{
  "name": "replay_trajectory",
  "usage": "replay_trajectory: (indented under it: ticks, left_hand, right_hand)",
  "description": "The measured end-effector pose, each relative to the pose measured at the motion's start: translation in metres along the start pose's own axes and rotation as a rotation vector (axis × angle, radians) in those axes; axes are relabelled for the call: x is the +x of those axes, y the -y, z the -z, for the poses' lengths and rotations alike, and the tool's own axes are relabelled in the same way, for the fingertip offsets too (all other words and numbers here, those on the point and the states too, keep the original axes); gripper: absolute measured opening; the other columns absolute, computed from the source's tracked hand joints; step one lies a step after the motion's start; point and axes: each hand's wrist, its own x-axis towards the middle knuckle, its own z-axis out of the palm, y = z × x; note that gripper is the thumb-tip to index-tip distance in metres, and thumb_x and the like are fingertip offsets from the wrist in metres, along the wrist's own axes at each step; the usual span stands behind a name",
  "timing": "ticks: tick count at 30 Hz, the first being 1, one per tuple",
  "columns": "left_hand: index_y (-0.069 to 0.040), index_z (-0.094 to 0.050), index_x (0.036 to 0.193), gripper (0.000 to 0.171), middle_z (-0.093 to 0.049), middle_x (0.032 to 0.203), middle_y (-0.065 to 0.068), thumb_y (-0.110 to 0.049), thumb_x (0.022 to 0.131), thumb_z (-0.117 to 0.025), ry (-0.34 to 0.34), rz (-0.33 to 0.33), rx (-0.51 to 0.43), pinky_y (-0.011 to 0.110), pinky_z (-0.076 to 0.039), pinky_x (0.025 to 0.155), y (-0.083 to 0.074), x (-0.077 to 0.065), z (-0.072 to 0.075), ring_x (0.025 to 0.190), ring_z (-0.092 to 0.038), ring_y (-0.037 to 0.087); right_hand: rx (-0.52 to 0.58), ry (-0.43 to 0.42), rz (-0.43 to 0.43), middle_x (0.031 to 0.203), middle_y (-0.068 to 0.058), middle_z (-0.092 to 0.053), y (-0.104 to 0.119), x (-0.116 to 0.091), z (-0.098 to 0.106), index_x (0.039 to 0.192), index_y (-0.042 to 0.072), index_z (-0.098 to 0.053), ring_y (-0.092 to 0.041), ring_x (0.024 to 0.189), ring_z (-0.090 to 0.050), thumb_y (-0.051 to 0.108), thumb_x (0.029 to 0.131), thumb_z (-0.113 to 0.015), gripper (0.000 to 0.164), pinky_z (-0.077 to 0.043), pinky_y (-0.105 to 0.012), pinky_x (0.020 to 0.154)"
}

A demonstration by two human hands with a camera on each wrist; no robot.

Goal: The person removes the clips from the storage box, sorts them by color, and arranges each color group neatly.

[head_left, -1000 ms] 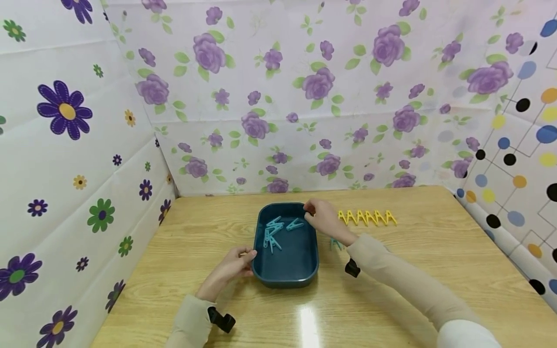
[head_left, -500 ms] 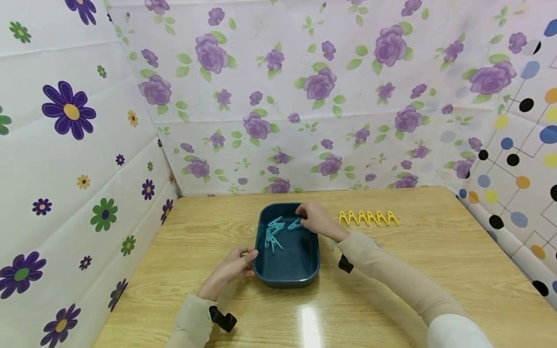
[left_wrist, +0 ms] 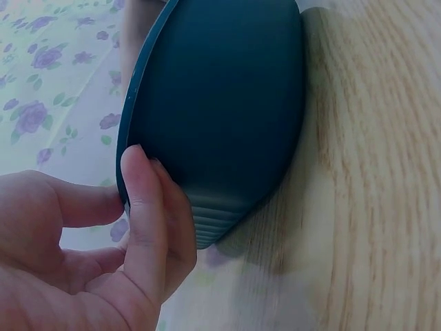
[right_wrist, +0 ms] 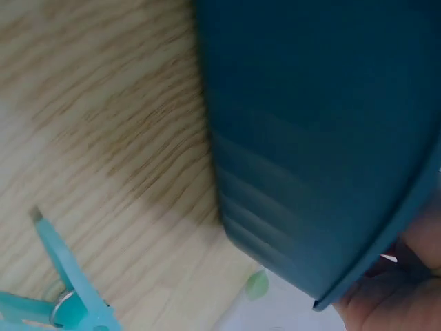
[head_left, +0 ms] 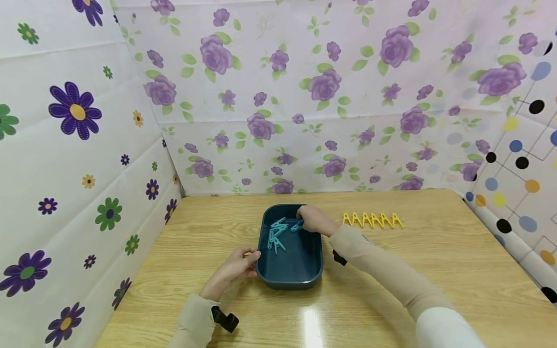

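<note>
My left hand (head_left: 238, 265) pinches the left rim of a dark blue plastic bin (head_left: 291, 261), thumb on one side and fingers on the other in the left wrist view. Several teal clothespins (head_left: 277, 231) lie in a loose cluster inside the bin's left half. Another teal clothespin (head_left: 297, 226) lies near its back right, partly covered by my right hand (head_left: 315, 220), which reaches over the right rim. Its fingertips are at that clothespin, but their grip is hidden. On the table beside the bin, a teal clothespin (right_wrist: 76, 296) shows in the right wrist view.
A row of several yellow clothespins (head_left: 373, 220) lies on the wooden table (head_left: 209, 217) right of the bin. A floral cloth (head_left: 261, 96) hangs behind the table, with patterned cloths at both sides.
My right hand has moved from the bin's back right rim down and inward, onto the clothespin inside. The left hand stays on the rim, and the head view has shifted slightly.
</note>
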Motion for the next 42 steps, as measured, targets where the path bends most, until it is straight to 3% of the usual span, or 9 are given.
replay_trajectory:
  ticks: [3,5,9,12,17,22,25,32,42]
  left_hand:
    - [0.006,-0.049,0.109,0.023,-0.062,0.076,0.003,-0.017,0.103,-0.047,0.005,-0.004,0.0,0.022,-0.051,0.059,0.0,0.0,-0.001,0.064,-0.058,0.009]
    - [0.006,-0.049,0.109,0.024,-0.062,0.075,0.003,-0.016,0.103,-0.048,0.004,-0.004,0.001,0.022,-0.051,0.059,0.0,0.0,-0.003,0.064,-0.058,0.009]
    - [0.007,-0.05,0.109,0.024,-0.062,0.076,0.003,-0.015,0.103,-0.047,-0.008,-0.001,0.011,0.022,-0.051,0.059,0.0,0.001,-0.005,0.064,-0.058,0.008]
    - [0.008,-0.05,0.109,0.024,-0.061,0.077,0.003,-0.014,0.103,-0.047,-0.016,0.003,0.017,0.021,-0.051,0.059,-0.001,0.002,-0.007,0.063,-0.057,0.008]
    - [0.009,-0.05,0.109,0.023,-0.06,0.074,0.003,-0.013,0.102,-0.047,-0.024,0.007,0.017,0.02,-0.05,0.058,-0.002,0.002,-0.009,0.062,-0.056,0.008]
    - [0.009,-0.05,0.11,0.025,-0.06,0.073,0.002,-0.014,0.103,-0.047,-0.028,0.008,0.013,0.02,-0.049,0.056,-0.004,0.001,-0.009,0.06,-0.055,0.007]
    - [0.009,-0.05,0.112,0.026,-0.059,0.073,0.003,-0.015,0.103,-0.047,-0.04,0.011,0.012,0.02,-0.049,0.055,-0.004,0.001,-0.01,0.059,-0.055,0.008]
    - [0.009,-0.051,0.11,0.024,-0.059,0.073,0.003,-0.014,0.103,-0.047,-0.07,0.024,0.029,0.02,-0.049,0.056,-0.001,0.003,-0.008,0.059,-0.054,0.008]
    - [0.008,-0.052,0.109,0.024,-0.059,0.073,0.003,-0.015,0.102,-0.048,-0.075,0.019,0.039,0.021,-0.049,0.057,0.0,0.002,-0.005,0.061,-0.055,0.01]
  right_hand:
    - [-0.057,-0.003,0.007,0.107,-0.017,-0.068,-0.001,0.001,-0.004,0.11,-0.003,-0.068,-0.022,0.088,-0.061,-0.012,0.087,-0.056,0.027,-0.051,-0.033,0.077]
    - [-0.092,0.004,0.01,0.09,-0.011,-0.065,-0.003,0.002,-0.007,0.103,-0.002,-0.07,-0.017,0.074,-0.051,-0.012,0.088,-0.056,0.023,-0.041,-0.03,0.068]
    - [-0.142,0.002,0.04,0.067,-0.003,-0.041,-0.008,0.003,-0.012,0.089,0.0,-0.069,-0.016,0.066,-0.035,-0.013,0.089,-0.053,0.02,-0.031,-0.031,0.063]
    - [-0.191,-0.024,0.083,0.063,0.0,-0.037,-0.012,0.004,-0.015,0.083,0.002,-0.067,-0.015,0.064,-0.033,-0.014,0.088,-0.055,0.021,-0.029,-0.03,0.061]
    - [-0.256,-0.019,0.155,0.067,-0.002,-0.047,-0.018,0.005,-0.016,0.079,0.004,-0.065,-0.014,0.064,-0.034,-0.013,0.085,-0.06,0.018,-0.03,-0.028,0.059]
    - [-0.211,0.004,0.193,0.086,-0.008,-0.062,-0.022,0.005,-0.013,0.093,0.004,-0.068,-0.016,0.074,-0.05,-0.003,0.085,-0.067,0.011,-0.044,-0.03,0.065]
    - [-0.147,-0.024,0.217,0.095,-0.01,-0.063,-0.024,0.004,-0.01,0.103,0.005,-0.068,-0.02,0.084,-0.057,0.006,0.085,-0.071,0.018,-0.051,-0.034,0.074]
    - [0.021,-0.089,0.265,0.104,-0.013,-0.065,-0.022,-0.006,-0.002,0.111,0.004,-0.066,-0.024,0.091,-0.061,0.01,0.088,-0.068,0.024,-0.052,-0.036,0.079]
    - [0.055,-0.199,0.301,0.105,-0.011,-0.062,-0.021,-0.027,-0.003,0.112,0.005,-0.066,-0.021,0.092,-0.061,0.012,0.089,-0.068,0.024,-0.054,-0.033,0.078]
